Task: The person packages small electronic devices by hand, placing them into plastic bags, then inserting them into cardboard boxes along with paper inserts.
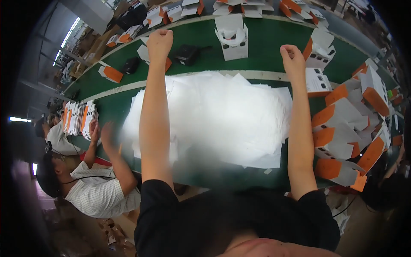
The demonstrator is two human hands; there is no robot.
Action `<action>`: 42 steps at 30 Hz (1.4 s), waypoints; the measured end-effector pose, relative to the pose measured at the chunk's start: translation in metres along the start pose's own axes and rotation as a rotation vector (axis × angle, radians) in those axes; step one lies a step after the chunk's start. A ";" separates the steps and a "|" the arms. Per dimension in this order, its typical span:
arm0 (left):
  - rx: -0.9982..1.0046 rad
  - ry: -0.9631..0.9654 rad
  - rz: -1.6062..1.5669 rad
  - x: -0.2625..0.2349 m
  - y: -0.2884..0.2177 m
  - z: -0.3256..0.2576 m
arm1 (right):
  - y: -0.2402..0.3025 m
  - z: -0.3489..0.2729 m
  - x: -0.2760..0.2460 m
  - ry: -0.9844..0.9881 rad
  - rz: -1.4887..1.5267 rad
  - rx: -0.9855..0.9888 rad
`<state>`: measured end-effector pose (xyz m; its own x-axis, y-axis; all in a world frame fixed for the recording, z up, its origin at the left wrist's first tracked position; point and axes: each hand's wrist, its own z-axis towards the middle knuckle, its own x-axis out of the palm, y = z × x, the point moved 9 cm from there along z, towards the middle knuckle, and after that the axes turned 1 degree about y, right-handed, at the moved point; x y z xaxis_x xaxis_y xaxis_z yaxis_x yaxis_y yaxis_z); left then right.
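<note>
While both arms reach forward | left hand (159,42) and right hand (293,58): fingers curled into empty fists | I read the loose pile of white paper sheets (222,118) below and between them on the green worktop (274,43), nearer the right hand.

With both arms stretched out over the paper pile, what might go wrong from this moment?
1. The loose white sheets overhang the near edge of the green table; a forearm coming down might sweep some off.
2. The right hand is close to the orange-and-white cartons, so it may topple one.
3. The left hand could knock the black device.
</note>
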<state>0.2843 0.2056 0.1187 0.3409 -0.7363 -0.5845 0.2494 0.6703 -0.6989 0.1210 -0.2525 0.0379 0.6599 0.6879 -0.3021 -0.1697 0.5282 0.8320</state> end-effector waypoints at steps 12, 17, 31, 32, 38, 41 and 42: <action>-0.111 0.482 0.498 0.087 0.022 -0.016 | 0.061 -0.018 0.044 0.289 0.372 -0.038; 0.479 0.357 0.060 0.000 -0.146 -0.144 | 0.119 -0.048 0.073 0.584 0.573 0.099; 0.206 0.639 0.048 0.120 -0.127 -0.284 | 0.101 -0.020 -0.014 0.187 1.350 0.412; 0.204 0.640 0.051 0.125 -0.122 -0.293 | 0.098 -0.017 -0.016 0.148 1.395 0.365; 0.168 0.617 0.136 0.131 -0.125 -0.301 | 0.071 -0.008 -0.005 0.141 1.418 0.324; 0.121 0.665 0.089 0.137 -0.119 -0.298 | 0.062 -0.006 0.007 0.132 1.494 0.416; 0.108 0.668 0.072 0.137 -0.117 -0.298 | 0.060 -0.009 0.007 0.100 1.503 0.458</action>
<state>0.0318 -0.0015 -0.0019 -0.2644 -0.5654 -0.7813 0.3485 0.6994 -0.6241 0.1089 -0.2117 0.0814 0.0461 0.4626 0.8854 -0.3606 -0.8188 0.4466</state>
